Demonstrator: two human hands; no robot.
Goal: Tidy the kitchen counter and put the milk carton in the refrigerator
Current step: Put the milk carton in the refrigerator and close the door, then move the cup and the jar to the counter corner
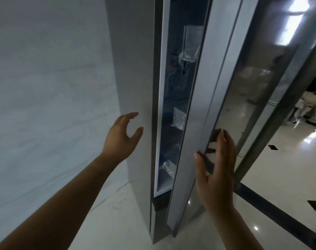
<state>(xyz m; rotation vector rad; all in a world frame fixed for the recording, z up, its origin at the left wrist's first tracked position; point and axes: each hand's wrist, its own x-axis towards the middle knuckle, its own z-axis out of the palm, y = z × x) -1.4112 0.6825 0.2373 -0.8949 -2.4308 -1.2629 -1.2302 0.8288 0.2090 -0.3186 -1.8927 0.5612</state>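
A tall grey refrigerator (pixel 133 87) stands in front of me against a pale wall. Its glossy door (pixel 204 98) is ajar by a narrow gap, and through the gap I see dim shelves with clear plastic bins (pixel 188 46). My right hand (pixel 216 170) lies against the door's edge with straight fingers. My left hand (pixel 123 136) hovers empty beside the refrigerator's side wall, fingers loosely spread. No milk carton shows clearly; the inside is too dark to tell.
A pale wall (pixel 45 87) fills the left. Glossy floor tiles (pixel 279 168) run to the right, crossed by a dark metal frame (pixel 272 127). A seated person (pixel 314 103) is at the far right edge.
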